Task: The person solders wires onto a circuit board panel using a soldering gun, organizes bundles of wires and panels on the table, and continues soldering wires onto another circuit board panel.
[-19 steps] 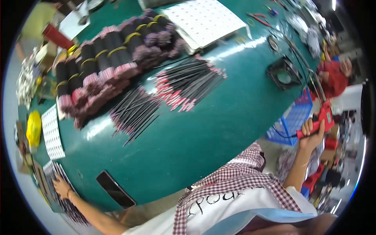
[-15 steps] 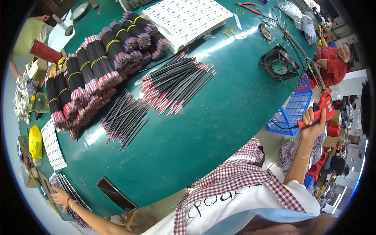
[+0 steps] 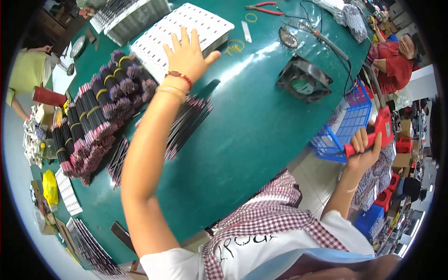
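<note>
My left hand (image 3: 185, 58) reaches across the table with its fingers spread, over a stack of white slotted boards (image 3: 151, 44). It grips nothing; whether the palm touches the top board cannot be told. My right hand (image 3: 361, 151) is wrapped round the handle of a red pistol-grip tool (image 3: 383, 128) with a long metal barrel, held off the table's right edge. Below my left forearm lies a loose pile of black wires with red ends (image 3: 189, 126), partly hidden by the arm. A smaller wire pile (image 3: 116, 163) shows to its left.
Banded bundles of black wires (image 3: 86, 119) are stacked at the left on the green table (image 3: 224, 172). A black fan (image 3: 304, 80), pliers (image 3: 266, 8) and a soldering iron (image 3: 332, 44) lie at the far right. A blue crate (image 3: 333, 140) stands beyond the edge; a person in red (image 3: 392, 60) sits nearby.
My left hand has swung from the slotted boards at the near left up to the white stack at the far side. My right hand keeps the red tool, slightly lower and further left.
</note>
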`<action>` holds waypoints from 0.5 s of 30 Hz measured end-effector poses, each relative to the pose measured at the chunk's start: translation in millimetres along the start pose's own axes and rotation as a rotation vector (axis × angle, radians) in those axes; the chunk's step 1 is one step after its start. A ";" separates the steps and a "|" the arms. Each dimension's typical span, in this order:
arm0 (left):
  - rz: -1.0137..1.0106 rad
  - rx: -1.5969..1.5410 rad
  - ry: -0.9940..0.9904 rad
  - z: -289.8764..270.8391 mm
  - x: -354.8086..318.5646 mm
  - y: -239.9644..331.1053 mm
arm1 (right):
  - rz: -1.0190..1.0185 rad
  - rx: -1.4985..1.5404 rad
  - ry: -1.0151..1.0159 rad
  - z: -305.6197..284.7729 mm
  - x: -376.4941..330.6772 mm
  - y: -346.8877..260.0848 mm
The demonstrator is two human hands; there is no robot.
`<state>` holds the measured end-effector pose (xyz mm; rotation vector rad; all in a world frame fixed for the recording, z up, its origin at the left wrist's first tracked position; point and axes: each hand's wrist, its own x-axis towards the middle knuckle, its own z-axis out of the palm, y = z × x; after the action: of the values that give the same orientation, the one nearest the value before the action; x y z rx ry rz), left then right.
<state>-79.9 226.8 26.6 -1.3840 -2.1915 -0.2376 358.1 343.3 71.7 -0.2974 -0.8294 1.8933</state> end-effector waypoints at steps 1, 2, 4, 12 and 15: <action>-0.101 0.065 -0.124 13.4 7.7 11.8 | -0.033 0.002 -0.007 -9.1 -4.2 -7.7; -0.187 0.125 -0.260 26.0 9.8 23.8 | -0.068 0.002 0.008 -18.2 -12.6 -14.9; -0.127 0.112 -0.182 40.2 10.5 27.1 | -0.149 -0.028 0.040 -30.6 -19.0 -33.8; -0.107 -0.198 -0.366 13.2 30.7 -2.1 | -0.048 0.165 0.180 -48.1 2.4 -27.6; -0.077 -0.139 -0.293 16.8 35.3 0.8 | -0.077 0.168 0.206 -47.5 -1.8 -24.6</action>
<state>-96.7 261.9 30.8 -1.4899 -2.5137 -0.2314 401.8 367.7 52.8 -0.3446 -0.5332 1.8124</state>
